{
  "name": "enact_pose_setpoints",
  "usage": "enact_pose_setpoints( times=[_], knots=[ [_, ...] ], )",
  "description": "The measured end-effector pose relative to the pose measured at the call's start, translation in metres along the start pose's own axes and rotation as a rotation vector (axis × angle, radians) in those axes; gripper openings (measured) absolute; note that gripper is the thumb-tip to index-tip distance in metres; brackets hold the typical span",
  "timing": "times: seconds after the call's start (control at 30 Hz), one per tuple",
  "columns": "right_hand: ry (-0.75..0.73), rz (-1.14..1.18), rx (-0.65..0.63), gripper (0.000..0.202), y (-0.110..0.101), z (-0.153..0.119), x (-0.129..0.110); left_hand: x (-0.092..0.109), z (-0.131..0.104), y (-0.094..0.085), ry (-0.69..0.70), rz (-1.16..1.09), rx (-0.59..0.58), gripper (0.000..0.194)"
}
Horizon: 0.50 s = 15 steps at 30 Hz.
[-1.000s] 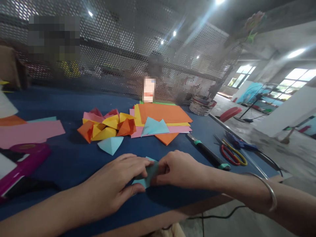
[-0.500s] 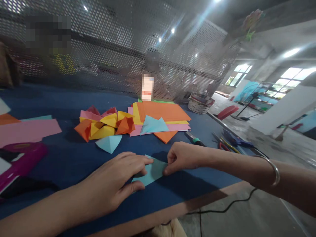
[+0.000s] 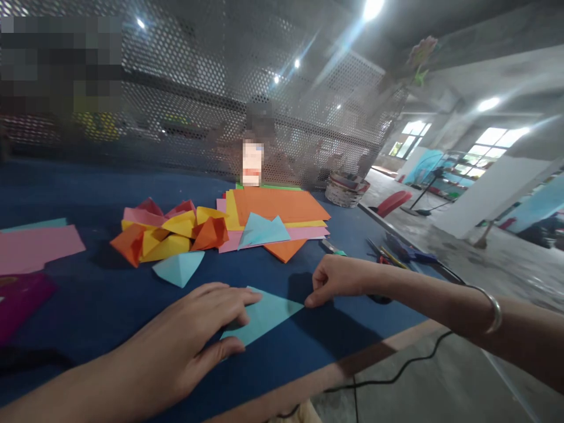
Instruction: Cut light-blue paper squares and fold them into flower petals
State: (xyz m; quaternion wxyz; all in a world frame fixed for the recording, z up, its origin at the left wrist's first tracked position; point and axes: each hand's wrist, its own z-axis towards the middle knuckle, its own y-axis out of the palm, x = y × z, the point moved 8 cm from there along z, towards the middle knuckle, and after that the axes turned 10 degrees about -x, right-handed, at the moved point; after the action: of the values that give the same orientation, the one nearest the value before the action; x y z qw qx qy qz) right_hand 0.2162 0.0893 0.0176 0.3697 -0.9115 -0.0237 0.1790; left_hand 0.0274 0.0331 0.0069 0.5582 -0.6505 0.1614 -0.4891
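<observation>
A light-blue sheet of paper (image 3: 268,317), folded into a triangle, lies flat on the blue tabletop in front of me. My left hand (image 3: 211,326) rests over its left part, fingers stretched out and thumb apart, holding it down. My right hand (image 3: 335,279) is curled into a loose fist, its thumb at the triangle's right tip; nothing shows inside the fingers. Behind my left hand sits a light-blue folded paper piece (image 3: 180,268), beside a cluster of yellow, orange and pink folded pieces (image 3: 176,229).
A stack of coloured paper (image 3: 282,204) lies at the back, a blue folded piece (image 3: 264,230) on it. A cutter (image 3: 331,247) and pliers (image 3: 381,255) lie right, near a basket (image 3: 347,189). Pink paper (image 3: 42,248) and a magenta tool (image 3: 26,305) are left. Perforated metal (image 3: 194,117) stands behind.
My right thumb has slid right along the paper to its tip, uncovering more of the triangle. My left hand stays on the paper. The whole view has shifted slightly.
</observation>
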Motion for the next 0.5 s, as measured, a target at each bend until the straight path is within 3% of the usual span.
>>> enact_pose_setpoints(
  times=[0.1, 0.23, 0.37, 0.5],
  knots=[
    [0.002, -0.017, 0.032, 0.031, -0.005, -0.004, -0.007, 0.001, 0.000, 0.000, 0.011, -0.002, -0.004, 0.007],
    [-0.052, -0.124, 0.094, 0.032, -0.006, -0.005, -0.043, 0.000, -0.001, 0.001, 0.008, -0.005, 0.015, 0.011],
    [-0.049, -0.266, 0.004, 0.036, 0.015, 0.007, -0.077, 0.000, -0.001, 0.002, -0.005, -0.009, 0.014, 0.010],
    [-0.058, -0.287, -0.034, 0.038, 0.023, 0.017, -0.089, 0.002, 0.001, 0.002, 0.003, -0.007, 0.000, 0.005]
  ],
)
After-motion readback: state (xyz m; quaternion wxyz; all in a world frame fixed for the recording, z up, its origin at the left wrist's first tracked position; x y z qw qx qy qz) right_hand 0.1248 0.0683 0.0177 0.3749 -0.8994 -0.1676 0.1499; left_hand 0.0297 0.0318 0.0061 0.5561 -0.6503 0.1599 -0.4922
